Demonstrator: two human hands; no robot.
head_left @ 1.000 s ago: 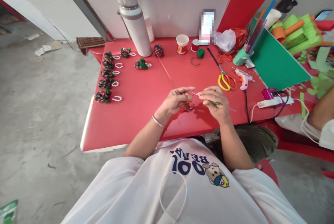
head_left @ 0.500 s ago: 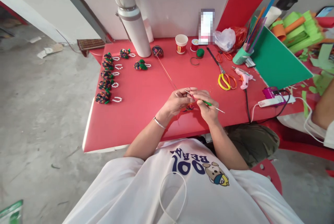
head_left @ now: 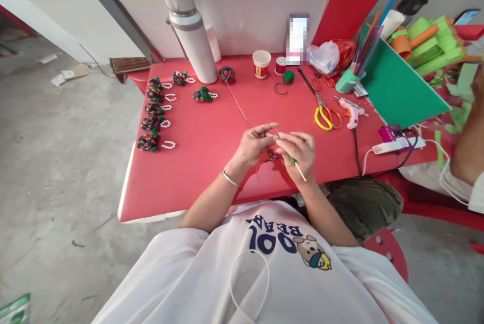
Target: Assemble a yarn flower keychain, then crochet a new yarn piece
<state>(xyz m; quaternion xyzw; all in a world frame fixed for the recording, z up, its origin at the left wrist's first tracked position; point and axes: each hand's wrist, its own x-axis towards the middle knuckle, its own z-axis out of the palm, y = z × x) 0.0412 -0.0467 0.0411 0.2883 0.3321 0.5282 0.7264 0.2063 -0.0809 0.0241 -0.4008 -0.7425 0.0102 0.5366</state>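
My right hand point(head_left: 300, 152) is closed around a crochet hook point(head_left: 300, 168) with a green grip, its tip pointing up and left toward my other hand. My left hand point(head_left: 255, 145) pinches the multicoloured yarn point(head_left: 239, 106), which runs taut from a dark yarn ball point(head_left: 227, 75) at the back of the table. A small piece of multicoloured crochet work point(head_left: 271, 154) hangs below the fingers, between the hands. The fingers partly cover the stitches and the hook's tip.
Finished yarn pieces with bead loops point(head_left: 148, 141) line the red table's point(head_left: 196, 163) left side. A tall flask point(head_left: 192, 31), a paper cup point(head_left: 261, 64) and a green yarn ball point(head_left: 288, 77) stand behind. Scissors point(head_left: 323, 117), a pink glue gun point(head_left: 353, 114) and a power strip point(head_left: 393, 146) lie right.
The crochet hook has swung from a flatter angle to a steeper one, its rear end now lower and further left. My right hand has turned with it; my left hand stays near its place.
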